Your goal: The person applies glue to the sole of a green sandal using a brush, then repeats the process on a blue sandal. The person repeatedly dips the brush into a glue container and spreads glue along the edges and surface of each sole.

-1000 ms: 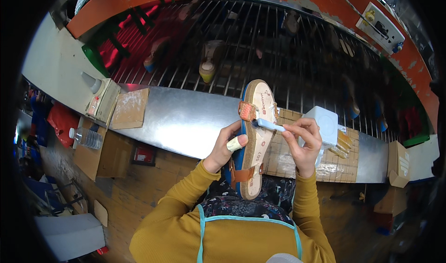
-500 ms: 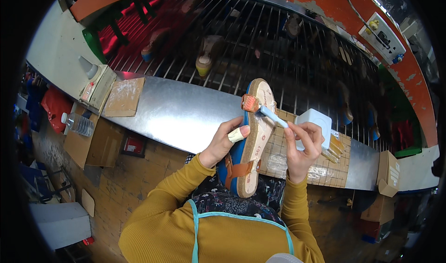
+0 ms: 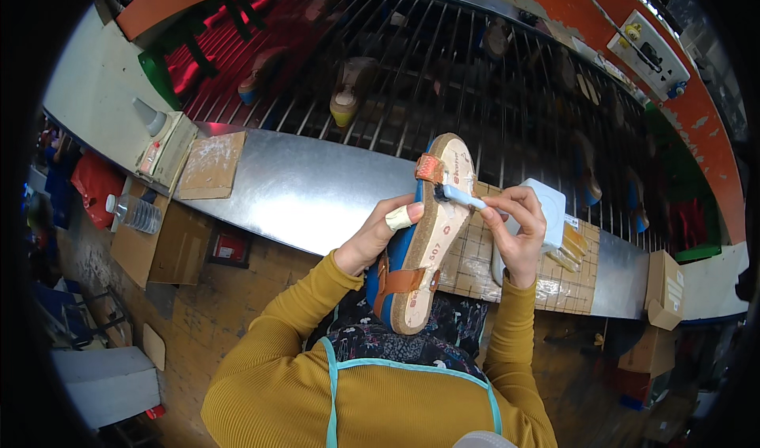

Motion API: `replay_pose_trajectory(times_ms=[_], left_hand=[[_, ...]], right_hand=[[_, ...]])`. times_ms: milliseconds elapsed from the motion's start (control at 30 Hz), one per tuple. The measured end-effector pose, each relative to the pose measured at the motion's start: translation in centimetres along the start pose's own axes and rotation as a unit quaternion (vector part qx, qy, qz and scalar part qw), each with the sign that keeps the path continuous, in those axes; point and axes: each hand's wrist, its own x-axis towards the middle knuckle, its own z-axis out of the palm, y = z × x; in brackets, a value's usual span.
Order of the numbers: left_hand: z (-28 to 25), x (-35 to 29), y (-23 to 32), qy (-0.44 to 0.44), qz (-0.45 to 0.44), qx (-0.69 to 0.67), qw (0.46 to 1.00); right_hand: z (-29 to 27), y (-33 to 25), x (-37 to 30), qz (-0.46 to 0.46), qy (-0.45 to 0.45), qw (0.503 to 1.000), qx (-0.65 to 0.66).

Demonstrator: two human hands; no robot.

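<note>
A sandal [image 3: 427, 254] on a blue shoe last is held bottom side up, its pale insole with a cork edge showing and brown straps folded over the rim. My left hand [image 3: 370, 234] is closed around its left side; the thumb wears a cream-coloured wrap and presses on the edge. In a pinch, my right hand [image 3: 520, 230] holds a small brush [image 3: 461, 197] with a light blue handle. Its dark bristles touch the sandal just below the upper strap. Beside my right hand stands a white container [image 3: 548, 204], partly hidden by the fingers.
A conveyor of metal rods [image 3: 309, 76] carries several shoes beyond the metal ledge [image 3: 309, 183]. Patterned cardboard [image 3: 475, 270] covers part of the ledge, with a yellowish brush-like item [image 3: 571, 246] on it. At left are a board [image 3: 212, 165] and a plastic bottle [image 3: 134, 213]; a carton [image 3: 665, 290] stands right.
My right hand has moved slightly left and up, and the brush lies flatter against the sandal. The sandal is tilted a little differently, its upper end shifted slightly right.
</note>
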Motion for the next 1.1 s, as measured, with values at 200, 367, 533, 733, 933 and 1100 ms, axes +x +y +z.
replay_pose_trajectory(times_ms=[200, 367, 533, 733, 933, 1100], left_hand=[[0.1, 0.4, -0.5, 0.005, -0.025, -0.036, 0.999], [-0.3, 0.5, -1.2, 0.005, -0.040, -0.043, 0.998], [-0.2, 0.8, -1.1, 0.009, -0.046, -0.061, 0.997], [-0.1, 1.0, -0.4, 0.012, -0.031, -0.078, 0.996], [0.4, 1.3, 0.1, 0.053, -0.005, -0.085, 0.995], [0.0, 1.3, 0.1, 0.045, -0.004, -0.081, 0.996]], right_hand=[[0.4, 1.0, -1.9, -0.025, 0.020, 0.999, -0.027], [0.9, 1.1, -3.3, -0.040, 0.044, 0.997, -0.055], [1.4, 1.1, -4.7, -0.042, 0.064, 0.995, -0.070], [1.8, 0.3, -5.4, -0.065, 0.070, 0.991, -0.098], [2.0, 0.1, -6.0, -0.073, 0.059, 0.990, -0.106], [1.7, -0.4, -6.3, -0.088, 0.050, 0.988, -0.116]])
